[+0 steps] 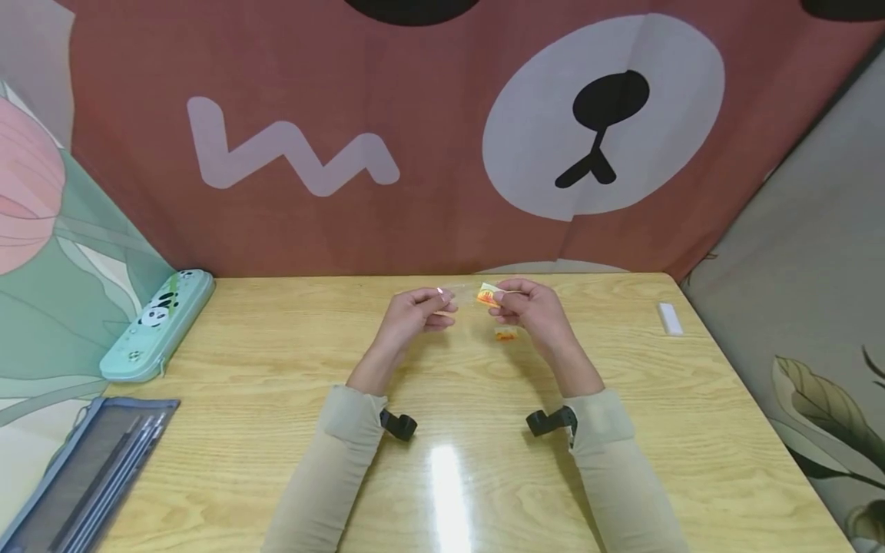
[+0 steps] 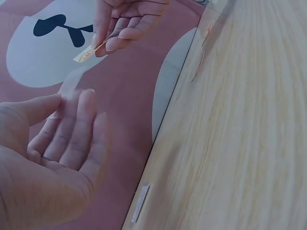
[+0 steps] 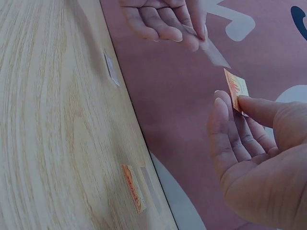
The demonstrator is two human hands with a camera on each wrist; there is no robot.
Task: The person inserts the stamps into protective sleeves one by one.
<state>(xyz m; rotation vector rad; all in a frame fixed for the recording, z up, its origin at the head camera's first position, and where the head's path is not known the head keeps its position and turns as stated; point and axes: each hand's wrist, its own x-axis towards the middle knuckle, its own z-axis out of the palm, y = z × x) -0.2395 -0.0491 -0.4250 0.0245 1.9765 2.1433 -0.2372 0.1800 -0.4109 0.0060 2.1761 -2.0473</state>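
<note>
My left hand [image 1: 419, 311] pinches a clear plastic strip [image 2: 70, 84] between thumb and fingertips. Across from it, my right hand [image 1: 531, 307] pinches a small orange and yellow printed slip of paper [image 3: 235, 89] by one end. Strip and slip are close together above the far part of the table, and a narrow gap shows between them in the right wrist view. Below the right hand, a second orange printed slip [image 1: 505, 334] lies on the table beside a clear strip [image 3: 151, 188]. Another small clear piece [image 3: 111, 68] lies near the far table edge.
A white block [image 1: 670, 319] lies at the table's right. On the left are a mint panda pencil case [image 1: 157, 326] and a blue-edged mesh pouch [image 1: 97, 468] with several pencils. A reddish curtain [image 1: 304, 230] with a bear print hangs behind the wooden table [image 1: 242, 453].
</note>
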